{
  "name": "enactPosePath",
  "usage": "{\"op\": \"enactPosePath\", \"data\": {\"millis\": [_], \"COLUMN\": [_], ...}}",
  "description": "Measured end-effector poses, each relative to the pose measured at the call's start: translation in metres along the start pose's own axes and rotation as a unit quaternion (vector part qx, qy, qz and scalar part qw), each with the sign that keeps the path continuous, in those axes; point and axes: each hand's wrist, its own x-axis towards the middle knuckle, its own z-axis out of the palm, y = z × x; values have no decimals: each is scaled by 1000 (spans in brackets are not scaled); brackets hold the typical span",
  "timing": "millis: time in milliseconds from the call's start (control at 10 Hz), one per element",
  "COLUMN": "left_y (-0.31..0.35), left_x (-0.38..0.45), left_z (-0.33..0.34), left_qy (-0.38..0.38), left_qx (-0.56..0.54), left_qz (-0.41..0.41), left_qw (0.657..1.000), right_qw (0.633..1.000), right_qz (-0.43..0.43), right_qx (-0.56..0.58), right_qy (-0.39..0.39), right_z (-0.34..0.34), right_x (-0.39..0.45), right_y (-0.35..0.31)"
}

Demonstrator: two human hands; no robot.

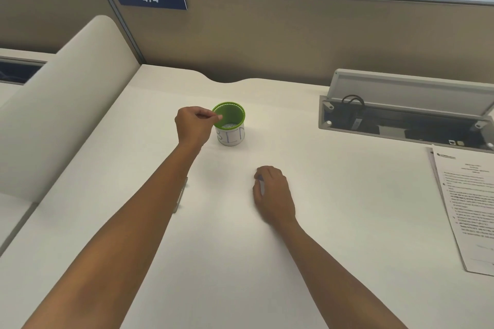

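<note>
Green cup (232, 139) is standing upright near the middle of the bench (347, 222), toward its far edge, with its paper label facing the person; small pale contents are lying at its bottom. The left hand (193, 127) is hovering just beside the cup's left rim; thumb and forefinger are pressing together on a small pale piece (219, 117), too small to identify, while the other fingers are curling into the palm.

The deciding relation: the pinch is sitting over the left part of the opening, so the cup's mouth is lying directly below and slightly right of the pinching fingers. In my judgement the release is calling for little more than a short drift rightward and a parting of thumb and forefinger; letting go too near the rim is risking the piece glancing off and dropping to the bench.

The right hand (274, 195) is resting on the bench nearer the person, well apart from the cup; its fingers are curling over a pale object (261, 185) that I cannot identify. The left hand is plainly the nearer of the two to the cup.

A slim pen-like item (181, 195) is lying partly hidden under the left forearm; printed sheets (467, 208) are lying at the right edge; an open cable hatch (401, 128) is sitting toward the far right corner.
</note>
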Motion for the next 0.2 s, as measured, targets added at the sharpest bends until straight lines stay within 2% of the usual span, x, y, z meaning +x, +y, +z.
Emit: {"op": "enactPosePath", "data": {"millis": [100, 200], "left_y": [-21, -46], "left_x": [-34, -64], "left_z": [2, 17], "left_qy": [-12, -45], "left_qx": [-24, 9], "left_qz": [7, 65], "left_qw": [1000, 997], "right_qw": [1000, 1000], "right_qz": [8, 8], "right_qx": [13, 18], "right_qy": [-1, 4], "right_z": [0, 0], "right_x": [0, -2], "right_y": [-1, -1]}}
